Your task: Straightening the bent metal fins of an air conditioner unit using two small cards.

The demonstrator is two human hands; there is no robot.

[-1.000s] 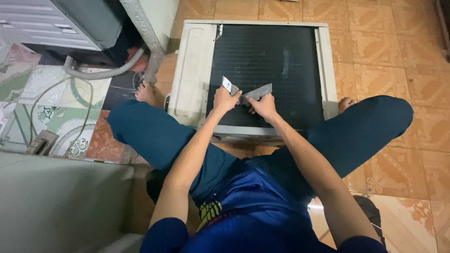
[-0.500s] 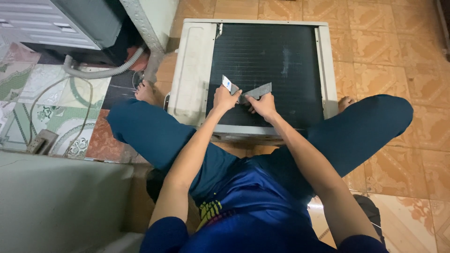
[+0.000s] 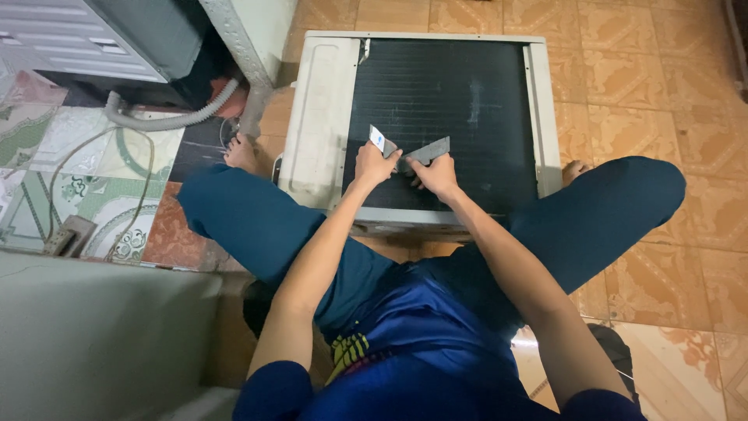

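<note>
Left hand (image 3: 375, 164) marginally leftward

Item count: one air-conditioner unit (image 3: 323, 117) lying flat on the floor; one dark finned coil panel (image 3: 452, 101); two hands, left hand (image 3: 374, 165) and right hand (image 3: 438, 176); two small flat tools: one white-tipped card (image 3: 377, 139), one grey blade (image 3: 428, 150); one corrugated hose (image 3: 167, 121).

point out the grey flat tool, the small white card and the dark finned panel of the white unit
grey flat metal tool (image 3: 428, 150), head view, middle of its blade, held by the right hand (image 3: 438, 176).
small white card (image 3: 376, 139), head view, its face, held by the left hand (image 3: 375, 164).
dark finned panel (image 3: 467, 86), head view, bare upper area.
</note>
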